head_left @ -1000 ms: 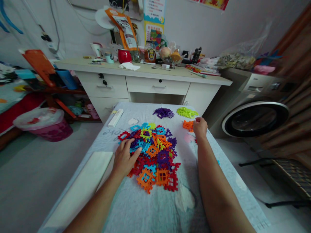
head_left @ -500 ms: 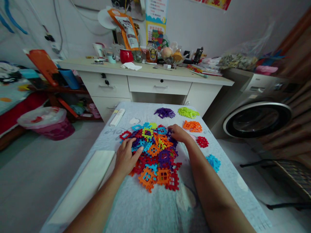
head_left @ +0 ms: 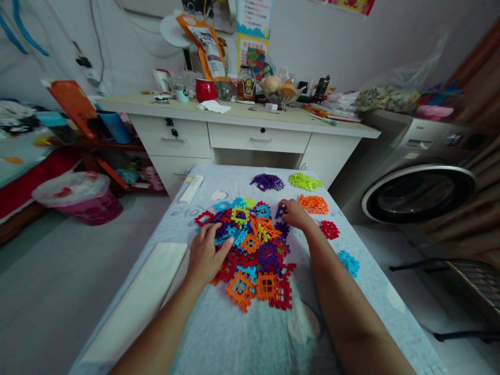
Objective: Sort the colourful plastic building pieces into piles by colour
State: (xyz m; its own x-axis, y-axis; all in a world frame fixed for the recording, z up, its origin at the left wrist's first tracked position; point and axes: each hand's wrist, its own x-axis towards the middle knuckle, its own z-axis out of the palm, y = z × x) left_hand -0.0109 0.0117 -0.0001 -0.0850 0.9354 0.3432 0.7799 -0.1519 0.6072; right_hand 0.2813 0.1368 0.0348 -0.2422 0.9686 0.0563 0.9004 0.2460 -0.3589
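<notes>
A heap of mixed plastic interlocking tiles (head_left: 251,243) in several colours lies in the middle of the cloth-covered table. My left hand (head_left: 207,252) rests on the heap's left side, thumb and fingers spread. At the heap's upper right, my right hand (head_left: 296,214) pinches a purple interlocking tile (head_left: 280,211) between thumb and fingers. Single-colour groups lie beyond and to the right: purple tiles (head_left: 267,182), lime green tiles (head_left: 305,182), orange tiles (head_left: 313,204), red tiles (head_left: 329,229) and light blue tiles (head_left: 349,263), the last beside my right forearm.
A white power strip-like bar (head_left: 191,189) lies at the table's far left. Nearer, a long white panel (head_left: 136,302) runs along the left edge. Behind stands a cluttered white desk (head_left: 234,136); a washing machine (head_left: 414,172) is at right, a pink bin (head_left: 84,200) at left.
My right hand has drawn slightly right, off the heap's edge, with a purple tile in its fingers. My left hand stays on the heap. The whole view has shifted a little.
</notes>
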